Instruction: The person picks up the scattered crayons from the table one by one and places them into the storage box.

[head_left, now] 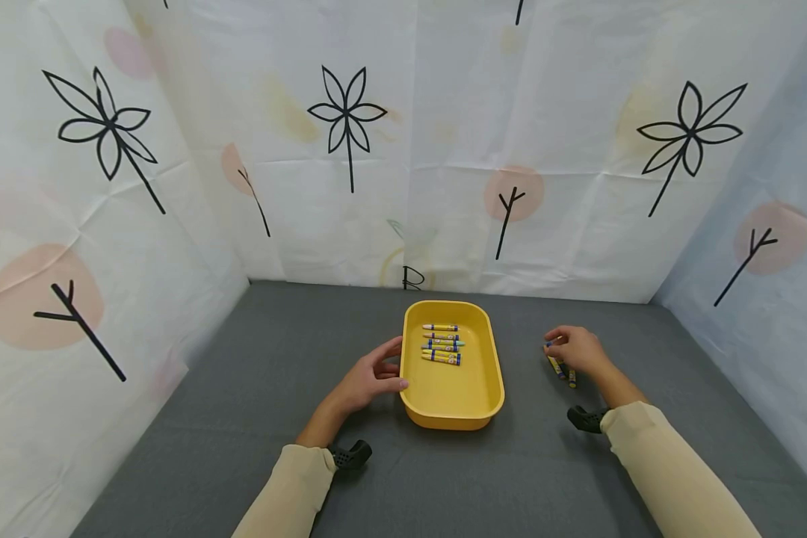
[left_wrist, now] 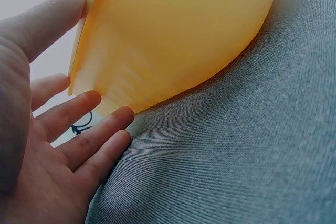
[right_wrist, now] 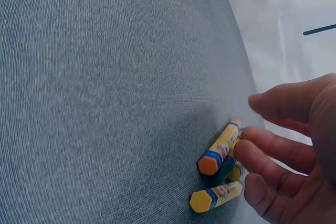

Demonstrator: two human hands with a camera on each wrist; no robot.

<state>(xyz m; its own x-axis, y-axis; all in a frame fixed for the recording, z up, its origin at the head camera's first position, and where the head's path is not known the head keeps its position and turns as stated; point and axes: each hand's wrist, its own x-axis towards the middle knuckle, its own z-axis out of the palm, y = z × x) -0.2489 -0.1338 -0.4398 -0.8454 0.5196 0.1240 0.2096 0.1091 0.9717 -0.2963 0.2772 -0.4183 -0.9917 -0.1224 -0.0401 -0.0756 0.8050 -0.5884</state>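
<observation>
a yellow tray [head_left: 453, 392] is set on a grey surface [head_left: 296, 336], its left side touched by the left hand [head_left: 370, 381], whose thumb is placed at the rim and whose fingers are spread wide along the outer wall. crayons [head_left: 441, 358] in yellow-and-blue wrappers are laid crosswise in the tray, roughly parallel, nearer its left wall and far end. to the tray's right, well apart from it, loose crayons [right_wrist: 216, 196] are clustered on the surface; orange and yellow ends are seen, and a darker one is partly hidden among them. above this cluster the right hand [head_left: 578, 350] is held, fingers bent, a gap left between thumb and fingertips; whether a crayon is touched cannot be told. cream sleeves [head_left: 279, 493] and black wrist devices [head_left: 353, 454] are worn, and white cloth [head_left: 444, 45] printed with black flowers is hung behind.
</observation>
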